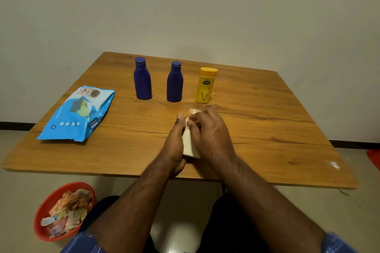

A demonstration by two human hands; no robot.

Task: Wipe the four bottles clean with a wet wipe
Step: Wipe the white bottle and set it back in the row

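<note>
- A red bowl (44,209) sits on the floor at the lower left, below the table edge, filled with crumpled wrappers and scraps.
- A blue pack of wet wipes (78,114) lies flat on the left part of the wooden table (277,121), its top flap peeled open.
- Two dark blue bottles stand upright toward the back: the left blue bottle (142,79) and, a little apart to its right, the right blue bottle (174,82), both capped.
- A yellow bottle (204,86) stands upright just right of them, cap on, label facing the camera.
- The left hand (174,144) is set on edge near the table's front, thumb up, pressed against the left side of the pale fourth bottle (190,146), which lies between both hands; its curled fingers are hidden behind it.
- A white wet wipe (187,121) is bunched over the bottle's upper part.
- The right hand (209,131) covers the bottle from the right, fingers curled over the wipe and pinching it against the bottle.
- Blue striped sleeves (82,243) show at the bottom corners.
</note>
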